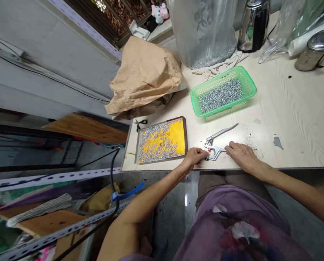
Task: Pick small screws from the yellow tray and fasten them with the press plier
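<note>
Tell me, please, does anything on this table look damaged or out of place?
Yes. The pale tabletop has a ragged grey patch to the right of the right hand, perhaps chipped surface, and dark specks near that hand. Both stand out against the light finish.

I'm seeing both bare arms (153, 192) slanting forward, the left hand (196, 156) curling its fingers (203, 153), the right hand (242, 155) resting palm down.
</note>
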### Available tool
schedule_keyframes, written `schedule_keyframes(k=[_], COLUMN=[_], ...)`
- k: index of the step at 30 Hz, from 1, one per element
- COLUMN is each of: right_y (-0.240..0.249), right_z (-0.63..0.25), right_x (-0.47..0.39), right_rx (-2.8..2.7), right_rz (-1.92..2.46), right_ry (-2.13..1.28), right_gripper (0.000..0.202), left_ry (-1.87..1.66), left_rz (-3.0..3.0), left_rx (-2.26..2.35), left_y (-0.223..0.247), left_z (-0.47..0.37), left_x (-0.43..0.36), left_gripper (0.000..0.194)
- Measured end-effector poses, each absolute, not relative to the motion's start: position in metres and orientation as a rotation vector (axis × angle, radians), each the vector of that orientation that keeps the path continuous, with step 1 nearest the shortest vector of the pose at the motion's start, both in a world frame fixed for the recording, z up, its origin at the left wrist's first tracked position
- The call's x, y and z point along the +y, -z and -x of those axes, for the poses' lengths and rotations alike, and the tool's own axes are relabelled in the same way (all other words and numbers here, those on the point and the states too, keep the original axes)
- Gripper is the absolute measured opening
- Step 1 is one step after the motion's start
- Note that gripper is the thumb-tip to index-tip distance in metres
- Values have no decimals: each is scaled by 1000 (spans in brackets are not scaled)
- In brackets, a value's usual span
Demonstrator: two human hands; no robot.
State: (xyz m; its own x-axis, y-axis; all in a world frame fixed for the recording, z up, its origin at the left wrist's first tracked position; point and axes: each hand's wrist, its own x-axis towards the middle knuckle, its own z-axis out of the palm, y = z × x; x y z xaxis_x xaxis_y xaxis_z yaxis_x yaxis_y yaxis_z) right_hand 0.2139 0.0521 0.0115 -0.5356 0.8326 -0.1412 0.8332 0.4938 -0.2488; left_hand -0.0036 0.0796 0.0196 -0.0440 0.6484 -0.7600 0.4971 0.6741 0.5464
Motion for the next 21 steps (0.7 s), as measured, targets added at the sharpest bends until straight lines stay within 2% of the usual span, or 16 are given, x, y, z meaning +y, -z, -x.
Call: schedule_keyframes(k=[4, 8, 9, 13, 15, 17, 21], right_y=[-11, -11, -11, -3, 2, 6, 6], right_z=[-213, -219, -222, -235, -240, -241, -238], right_x=[51, 57, 61, 82, 92, 100, 105], right_rx=[2701, 2723, 2761, 2893, 2899, 2886, 2887], right_rz=[-1500, -1479, -1495, -1557, -1503, -1434, -1429], right_ry=[430, 447, 434, 339, 351, 380, 411], right_gripper=[26, 18, 23, 79, 96, 103, 99], left_ry=[-47, -1, -3, -6, -7, -10, -35], left_rz=[-879, -850, -848, -856, -859, -861, -870], left_rx=[1675, 1662, 1655, 1643, 1648, 1651, 1648], left_y=[-20, -19, -18, -16, -16, -15, -13], left_z=[4, 4, 4, 5, 6, 6, 8], left_x=[85, 89, 89, 88, 87, 87, 85], left_gripper=[18, 18, 18, 21, 22, 24, 28])
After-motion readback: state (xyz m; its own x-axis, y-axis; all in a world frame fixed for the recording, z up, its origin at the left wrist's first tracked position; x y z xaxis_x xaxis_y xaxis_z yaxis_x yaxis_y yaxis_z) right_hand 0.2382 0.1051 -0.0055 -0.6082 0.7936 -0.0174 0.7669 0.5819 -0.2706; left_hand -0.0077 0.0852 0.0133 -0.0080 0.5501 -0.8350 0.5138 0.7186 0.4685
